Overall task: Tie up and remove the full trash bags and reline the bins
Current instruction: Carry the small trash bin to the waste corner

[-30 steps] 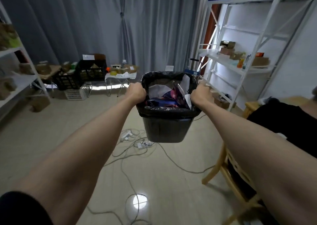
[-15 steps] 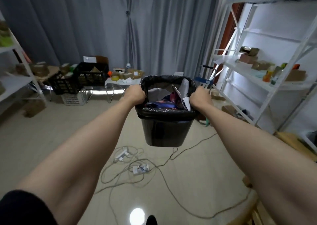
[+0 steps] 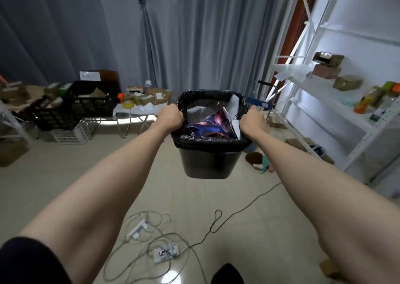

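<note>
A small black bin [image 3: 208, 164] hangs in the air in front of me, held at arm's length above the floor. A black trash bag [image 3: 207, 142] lines it, folded over the rim. Crumpled paper and purple packaging [image 3: 211, 123] fill the bag. My left hand [image 3: 171, 117] grips the bin's left rim with curled fingers. My right hand [image 3: 252, 121] grips the right rim the same way.
Grey cables and power strips [image 3: 161, 240] lie on the tiled floor below the bin. A white metal shelf [image 3: 324, 84] with boxes stands at the right. Black crates [image 3: 73, 106] and a small table with boxes [image 3: 140, 104] stand by the grey curtain.
The view has turned left and moved forward across the room with the bin held in both hands. The wooden chair at the right has left the view. My grip is unchanged.
</note>
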A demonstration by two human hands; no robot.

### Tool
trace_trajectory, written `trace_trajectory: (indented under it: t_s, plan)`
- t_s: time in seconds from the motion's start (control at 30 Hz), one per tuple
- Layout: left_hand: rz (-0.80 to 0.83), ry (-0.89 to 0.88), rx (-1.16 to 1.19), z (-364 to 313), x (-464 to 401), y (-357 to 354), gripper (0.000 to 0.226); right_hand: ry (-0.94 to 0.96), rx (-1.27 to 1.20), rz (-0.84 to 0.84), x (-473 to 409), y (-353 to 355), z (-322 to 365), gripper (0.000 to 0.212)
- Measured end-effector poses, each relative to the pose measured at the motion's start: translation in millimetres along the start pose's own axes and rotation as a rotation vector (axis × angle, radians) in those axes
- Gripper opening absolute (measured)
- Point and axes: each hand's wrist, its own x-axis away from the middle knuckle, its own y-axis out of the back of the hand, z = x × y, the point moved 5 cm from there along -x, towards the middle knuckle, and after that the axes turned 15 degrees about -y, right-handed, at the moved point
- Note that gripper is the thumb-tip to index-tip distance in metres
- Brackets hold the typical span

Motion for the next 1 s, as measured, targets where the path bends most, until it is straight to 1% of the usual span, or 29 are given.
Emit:
trace_trajectory:
  t_s: [0.2,0.37,0.53,0.67,0.77,0.87,1.0]
  plan:
    - [-0.025,0.028,-0.041,13,-154,-44,0.029,0.040,0.007,0.012,-150,-42,49,0.033]
    - [-0.054,0.068,-0.038,17,-281,-73,0.030,0.064,0.010,0.039,-277,-71,95,0.038]
    - [-0.050,0.113,-0.050,27,-376,-94,0.031,0.084,0.016,0.023,-375,-98,139,0.038]
    - [-0.038,0.132,-0.024,52,-453,-112,0.030,0.098,0.009,0.041,-446,-138,171,0.036]
    - [-0.003,0.124,-0.024,77,-513,-129,0.026,0.078,0.007,0.060,-497,-177,195,0.038]
    - [0.028,0.122,-0.036,110,-584,-148,0.027,0.062,-0.005,0.088,-554,-220,224,0.037]
    - [0.058,0.093,-0.026,154,-688,-168,0.027,0.046,0.007,0.079,-630,-270,275,0.037]
